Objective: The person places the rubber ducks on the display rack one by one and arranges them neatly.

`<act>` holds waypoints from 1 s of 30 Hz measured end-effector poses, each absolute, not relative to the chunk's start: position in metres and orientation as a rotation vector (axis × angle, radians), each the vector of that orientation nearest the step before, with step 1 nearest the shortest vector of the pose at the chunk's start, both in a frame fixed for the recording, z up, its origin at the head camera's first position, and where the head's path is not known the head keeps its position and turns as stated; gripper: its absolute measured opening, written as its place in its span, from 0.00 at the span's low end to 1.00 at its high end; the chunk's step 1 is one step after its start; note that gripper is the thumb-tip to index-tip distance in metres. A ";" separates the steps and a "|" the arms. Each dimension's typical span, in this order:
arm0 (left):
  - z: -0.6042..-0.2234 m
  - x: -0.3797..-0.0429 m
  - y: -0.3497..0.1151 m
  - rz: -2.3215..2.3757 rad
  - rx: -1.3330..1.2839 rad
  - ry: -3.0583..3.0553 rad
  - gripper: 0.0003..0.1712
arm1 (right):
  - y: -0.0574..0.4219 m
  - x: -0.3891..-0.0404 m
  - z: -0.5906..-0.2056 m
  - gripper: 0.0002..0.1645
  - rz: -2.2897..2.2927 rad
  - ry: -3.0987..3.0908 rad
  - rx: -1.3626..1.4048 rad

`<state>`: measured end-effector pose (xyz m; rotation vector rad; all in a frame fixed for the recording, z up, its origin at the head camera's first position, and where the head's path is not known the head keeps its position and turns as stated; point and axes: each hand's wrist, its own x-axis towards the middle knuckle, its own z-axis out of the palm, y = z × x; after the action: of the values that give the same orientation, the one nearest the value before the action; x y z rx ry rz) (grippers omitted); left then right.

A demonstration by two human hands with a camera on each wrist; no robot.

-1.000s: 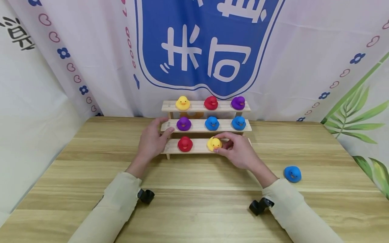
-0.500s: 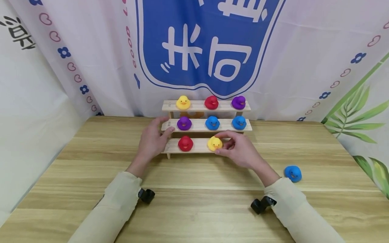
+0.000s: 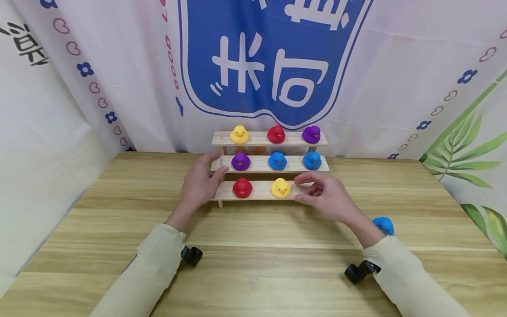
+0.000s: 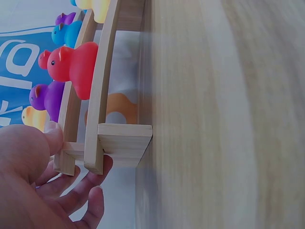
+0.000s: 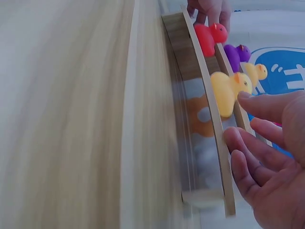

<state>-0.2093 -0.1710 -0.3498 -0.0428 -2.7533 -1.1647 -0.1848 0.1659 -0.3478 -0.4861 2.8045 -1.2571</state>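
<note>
A three-tier wooden display shelf (image 3: 260, 190) stands at the back of the table, bearing rubber ducks. My left hand (image 3: 198, 181) holds its left end, the thumb (image 4: 54, 138) on the middle tier and the fingers around the board ends. On the bottom tier sit a red duck (image 3: 242, 188) and a yellow duck (image 3: 281, 188). My right hand (image 3: 328, 197) is just right of the yellow duck, thumb and fingers apart with nothing between them, over the tier's right end. A blue duck (image 3: 383, 225) lies on the table, partly hidden by the right forearm.
The middle tier bears a purple duck (image 3: 240, 162) and two blue ducks (image 3: 277, 161). On the top tier are yellow (image 3: 239, 134), red (image 3: 276, 134) and purple ducks (image 3: 311, 134). A printed curtain (image 3: 150, 110) hangs right behind the shelf.
My right hand has let go of the yellow duck and moved right, leaving it on the bottom tier. The left hand has stayed at the shelf's left end.
</note>
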 end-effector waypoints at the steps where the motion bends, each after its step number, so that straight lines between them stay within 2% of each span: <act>1: -0.350 -0.209 -0.171 -1.165 -0.046 -2.752 0.32 | 0.170 -0.184 -0.348 0.22 -1.254 2.816 -0.486; 30: -0.350 -0.209 -0.170 -1.164 -0.050 -2.743 0.32 | 0.292 -0.151 -0.345 0.22 -1.128 2.960 -0.459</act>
<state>-0.2089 -0.1701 -0.3499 -0.0503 -2.7435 -1.1643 -0.1509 0.2921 -0.3448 -0.4590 2.9604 -1.1280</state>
